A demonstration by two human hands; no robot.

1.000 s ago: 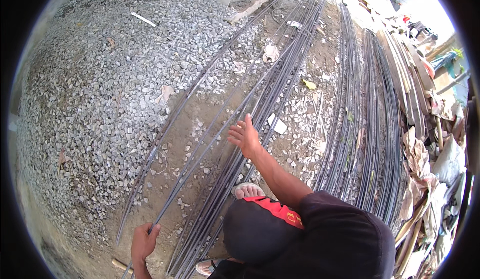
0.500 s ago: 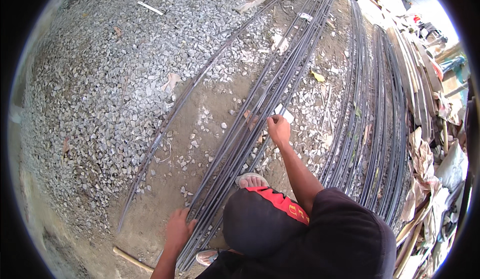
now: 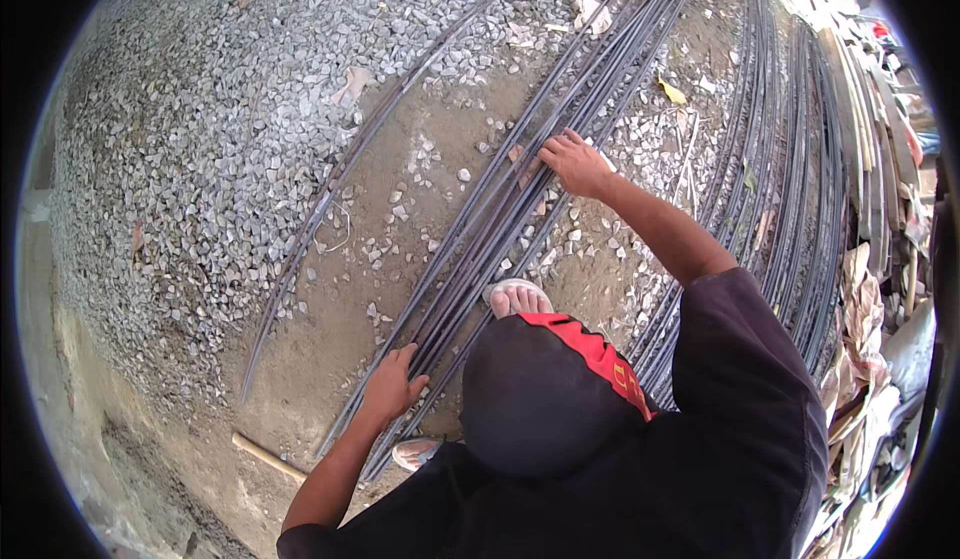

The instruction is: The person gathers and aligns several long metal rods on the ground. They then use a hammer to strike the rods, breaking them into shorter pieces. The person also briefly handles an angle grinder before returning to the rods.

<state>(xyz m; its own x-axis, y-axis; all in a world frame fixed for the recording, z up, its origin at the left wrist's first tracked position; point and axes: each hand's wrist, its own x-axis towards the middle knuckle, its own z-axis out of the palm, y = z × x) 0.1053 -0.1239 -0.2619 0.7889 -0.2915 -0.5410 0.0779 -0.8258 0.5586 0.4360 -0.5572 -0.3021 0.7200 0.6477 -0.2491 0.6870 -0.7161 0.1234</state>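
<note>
Metal rods (image 3: 487, 249) (dark, slender) lie bundled — right hand (image 3: 578, 166) atop them.

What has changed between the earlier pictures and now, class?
The left hand moved loose rods rightward to the rod bundle and has spread its fingers over it. The right hand, open in the air before, now curls its fingers at the bundle. The separate rod, yellow leaf and wooden stick stayed put.
</note>
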